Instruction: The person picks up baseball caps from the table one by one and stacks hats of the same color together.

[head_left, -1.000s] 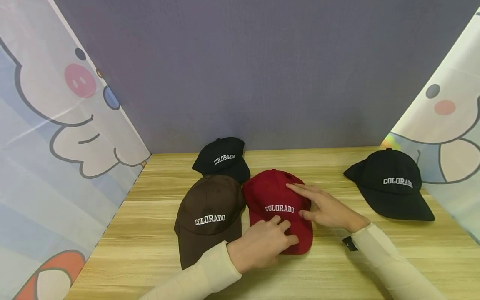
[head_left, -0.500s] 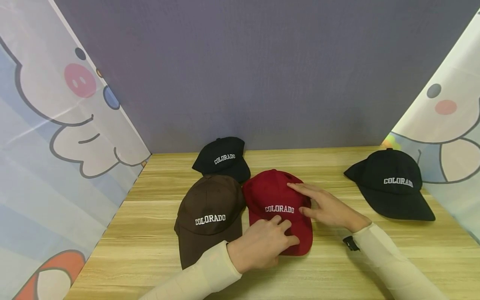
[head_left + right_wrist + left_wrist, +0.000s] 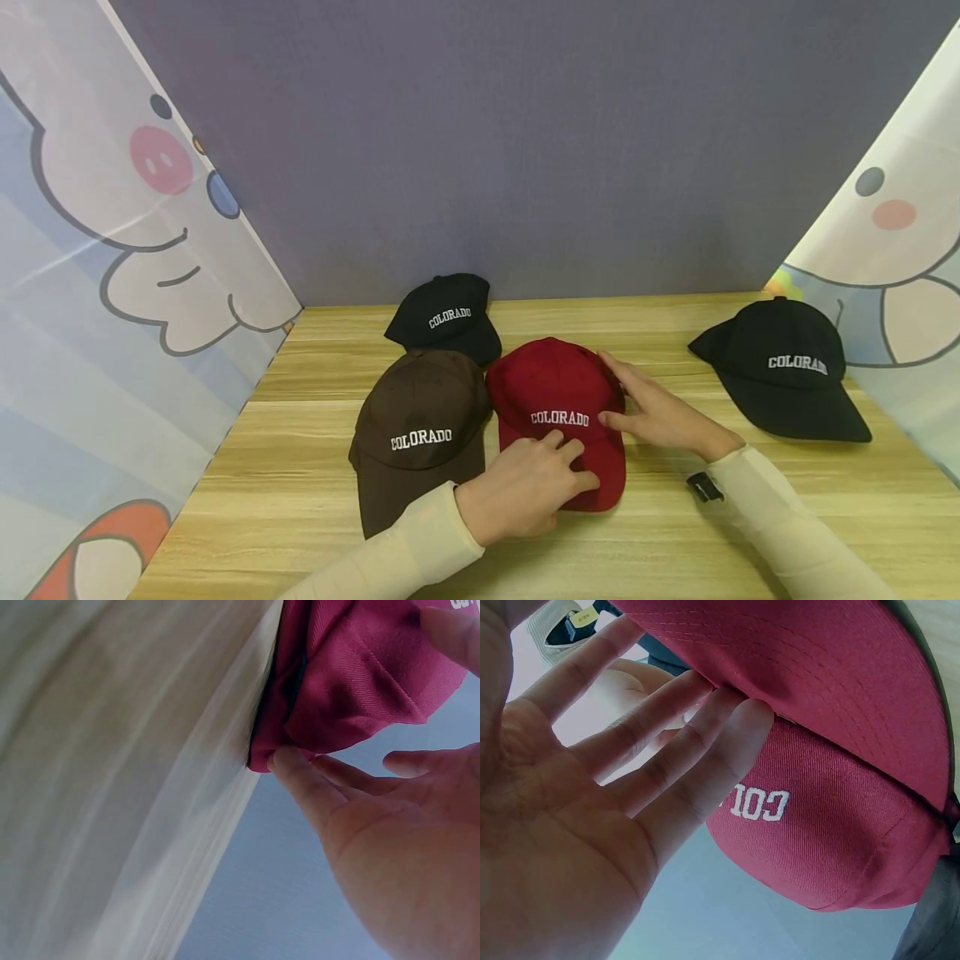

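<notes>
A red cap (image 3: 553,379) with white COLORADO lettering lies on the wooden table, its brim toward me. My left hand (image 3: 521,487) reaches over the brim. In the left wrist view that hand's fingers (image 3: 682,746) are nearly straight, their tips touching the cap where brim meets crown. My right hand (image 3: 667,417) is at the cap's right side. In the right wrist view its fingertips (image 3: 289,761) touch the cap's lower edge, while the thumb is near the front of the crown. A brown cap (image 3: 420,408) sits immediately left of the red one.
A black cap (image 3: 448,317) lies behind the brown cap, close to the grey back wall (image 3: 525,150). Another black cap (image 3: 783,367) is at the far right of the table (image 3: 285,467). Cartoon-printed panels (image 3: 82,275) flank both sides.
My right hand's fingers have slid from the top of the red crown down to its right side. The left hand and the caps look unmoved.
</notes>
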Demonstrator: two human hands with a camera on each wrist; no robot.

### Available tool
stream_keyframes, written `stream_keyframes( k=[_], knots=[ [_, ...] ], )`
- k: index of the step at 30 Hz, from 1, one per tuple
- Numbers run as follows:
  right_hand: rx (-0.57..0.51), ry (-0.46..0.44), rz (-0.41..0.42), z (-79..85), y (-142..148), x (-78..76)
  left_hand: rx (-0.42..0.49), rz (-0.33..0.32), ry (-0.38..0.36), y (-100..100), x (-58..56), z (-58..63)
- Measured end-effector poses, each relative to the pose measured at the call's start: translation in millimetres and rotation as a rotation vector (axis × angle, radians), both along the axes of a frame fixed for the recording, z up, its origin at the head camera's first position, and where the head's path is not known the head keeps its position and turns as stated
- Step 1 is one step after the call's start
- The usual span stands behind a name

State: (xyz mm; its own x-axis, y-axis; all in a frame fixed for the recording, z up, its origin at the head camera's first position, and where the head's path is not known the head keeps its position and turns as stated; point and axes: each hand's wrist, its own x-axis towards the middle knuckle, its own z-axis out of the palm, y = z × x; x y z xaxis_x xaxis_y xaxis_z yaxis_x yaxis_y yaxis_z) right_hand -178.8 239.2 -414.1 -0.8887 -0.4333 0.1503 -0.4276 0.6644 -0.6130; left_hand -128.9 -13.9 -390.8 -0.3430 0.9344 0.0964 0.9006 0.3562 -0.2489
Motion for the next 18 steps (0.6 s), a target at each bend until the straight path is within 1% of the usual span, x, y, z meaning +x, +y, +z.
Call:
stream_keyframes(
  k=[7, 18],
  knots=[
    [-0.006, -0.032, -0.002, -1.2, 0.0, 1.0, 0.005, -0.005, 0.0, -0.7, -0.2, 0.7],
    [0.024, -0.038, -0.01, -0.7, 1.1, 1.3, 0.02, -0.006, -0.05, -2.3, -2.7, 1.3]
  ],
)
